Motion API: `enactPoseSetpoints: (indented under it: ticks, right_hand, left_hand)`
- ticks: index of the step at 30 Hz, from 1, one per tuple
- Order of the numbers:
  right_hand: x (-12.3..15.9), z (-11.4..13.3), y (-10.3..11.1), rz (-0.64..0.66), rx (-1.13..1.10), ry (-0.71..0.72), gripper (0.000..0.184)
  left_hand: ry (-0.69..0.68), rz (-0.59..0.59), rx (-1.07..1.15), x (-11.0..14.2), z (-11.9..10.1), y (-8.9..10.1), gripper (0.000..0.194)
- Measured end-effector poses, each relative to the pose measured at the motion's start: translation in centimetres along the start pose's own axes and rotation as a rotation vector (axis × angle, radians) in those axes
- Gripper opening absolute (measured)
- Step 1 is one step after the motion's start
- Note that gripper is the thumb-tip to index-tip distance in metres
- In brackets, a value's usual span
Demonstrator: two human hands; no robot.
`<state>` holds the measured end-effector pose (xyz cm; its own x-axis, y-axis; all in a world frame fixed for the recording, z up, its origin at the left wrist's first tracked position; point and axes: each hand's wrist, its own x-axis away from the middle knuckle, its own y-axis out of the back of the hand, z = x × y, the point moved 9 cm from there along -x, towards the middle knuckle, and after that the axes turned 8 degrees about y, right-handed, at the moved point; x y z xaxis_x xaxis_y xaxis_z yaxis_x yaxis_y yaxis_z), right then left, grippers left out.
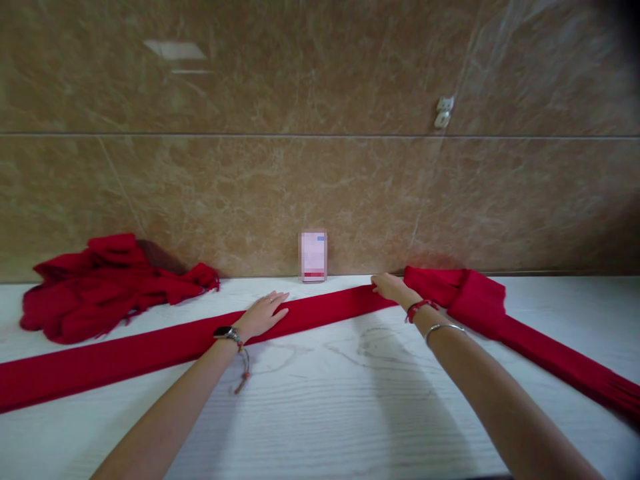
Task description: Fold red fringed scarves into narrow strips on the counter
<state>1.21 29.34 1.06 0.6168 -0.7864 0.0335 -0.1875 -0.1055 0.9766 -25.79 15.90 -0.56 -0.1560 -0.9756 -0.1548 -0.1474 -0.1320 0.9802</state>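
Note:
A long red scarf (320, 310) lies in a flat folded strip across the white table, running off the left edge of the view. On its middle my left hand (263, 319) rests palm down, fingers stretched out, with a watch at the wrist. My right hand (393, 288) is closed on the strip's upper edge, fingertips partly hidden. Just beyond that hand the red cloth turns over into a loose fold (460, 297), and a fringed length slants down to the right edge.
A crumpled red scarf (100, 287) with fringes lies at the back left. A small white and pink box (314, 257) stands against the brown marbled wall (250, 193). Higher on the wall is a small white fitting (443, 112). The white table (300, 413) shows wood grain.

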Motion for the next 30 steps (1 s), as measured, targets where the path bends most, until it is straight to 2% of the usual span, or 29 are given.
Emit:
enactPoseSetpoints:
  ticks: [3, 7, 9, 11, 13, 15, 17, 19, 22, 25, 28, 30]
  right_hand:
    - [0.1, -0.2, -0.4, -0.129, -0.005, -0.082, 0.020]
    - [0.7, 0.5, -0.2, -0.301, -0.008, -0.118, 0.026]
    - [0.8, 1.8, -0.2, -0.368, -0.015, -0.109, 0.032]
    - [0.5, 4.4, -0.5, -0.400, -0.061, 0.000, 0.036]
    - [0.1, 7.7, -1.1, -0.387, -0.125, 0.187, 0.041]
    - [0.2, 10.1, -1.8, -0.358, -0.164, 0.324, 0.045]
    - [0.3, 10.9, -2.2, -0.342, -0.166, 0.358, 0.045]
    - [0.4, 11.2, -2.3, -0.331, -0.159, 0.377, 0.045]
    - [0.1, 11.9, -1.2, -0.346, -0.175, 0.408, 0.045]
    - [-0.4, 14.2, 0.2, -0.364, -0.241, 0.476, 0.047]
    - [-0.6, 16.5, 0.4, -0.364, -0.200, 0.529, 0.047]
    - [-0.4, 16.9, 0.0, -0.373, -0.148, 0.502, 0.047]
  left_hand:
    - [0.033, -0.051, 0.010, 0.1, 0.3, 0.3, 0.051]
    - [0.030, -0.117, 0.006, 0.6, 0.1, 1.0, 0.044]
    - [0.027, -0.145, -0.022, 1.0, -0.2, 1.5, 0.041]
    - [0.020, -0.158, -0.047, 1.5, -0.7, 1.9, 0.041]
    - [-0.016, -0.112, -0.043, 2.0, -1.5, 1.8, 0.042]
    - [-0.059, 0.004, -0.024, 2.6, -2.5, 0.9, 0.048]
    - [-0.067, 0.136, -0.015, 3.0, -3.1, -0.1, 0.057]
    - [-0.039, 0.218, -0.017, 3.3, -3.3, -0.8, 0.061]
    - [-0.012, 0.259, -0.015, 3.4, -3.3, -1.0, 0.059]
    - [-0.010, 0.269, 0.002, 3.5, -3.2, -0.8, 0.059]
    - [0.084, 0.275, -0.001, 3.8, -1.6, -0.6, 0.068]
    - [0.183, 0.288, -0.006, 4.2, 0.1, -0.6, 0.076]
